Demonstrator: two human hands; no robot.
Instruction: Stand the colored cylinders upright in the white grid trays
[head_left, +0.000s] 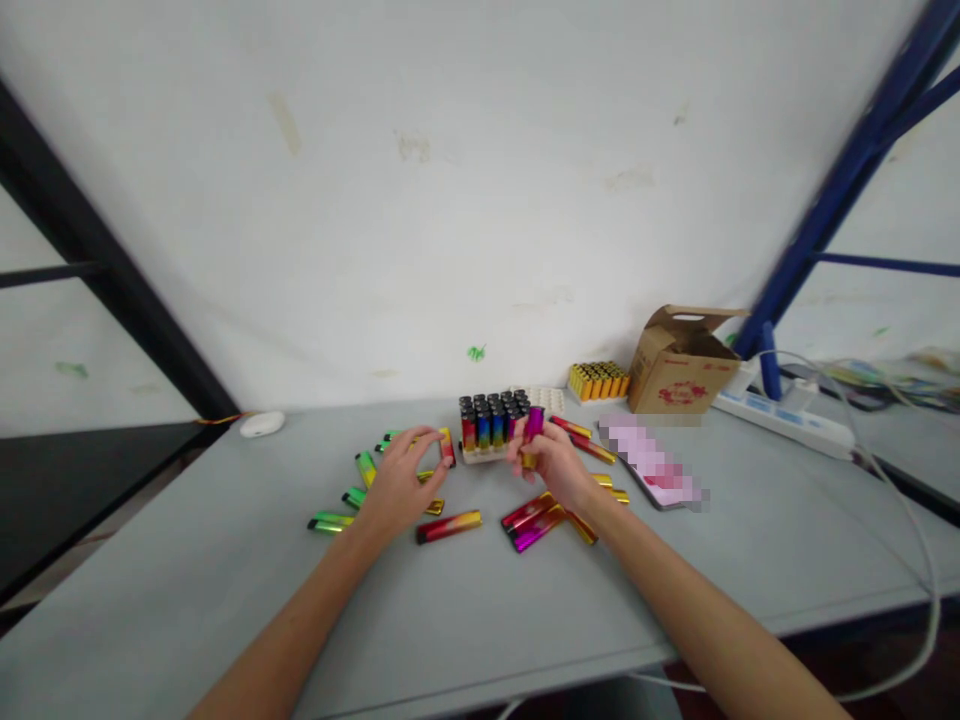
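My right hand [551, 455] grips a purple-and-gold lighter [533, 428] upright, close to the front right of a filled lighter tray [480, 457]. In that tray stand rows of black-topped lighters [484, 430] in red, blue and purple. My left hand [405, 475] has its thumb and index fingertips at a red-and-yellow lighter [448, 448], just left of the tray; it appears pinched between them. Several green lighters [365, 468] lie around and partly under the left hand. A red-and-gold lighter [448, 527] lies between my forearms. Purple and red lighters [536, 525] lie below my right hand.
Behind the filled tray sits a white slotted tray [551, 400]. A block of yellow-orange cylinders [598, 382], an open cardboard box [679, 375] and a power strip [784, 420] line the back right. A phone [649, 465] lies right; a white oval case [262, 425] lies far left.
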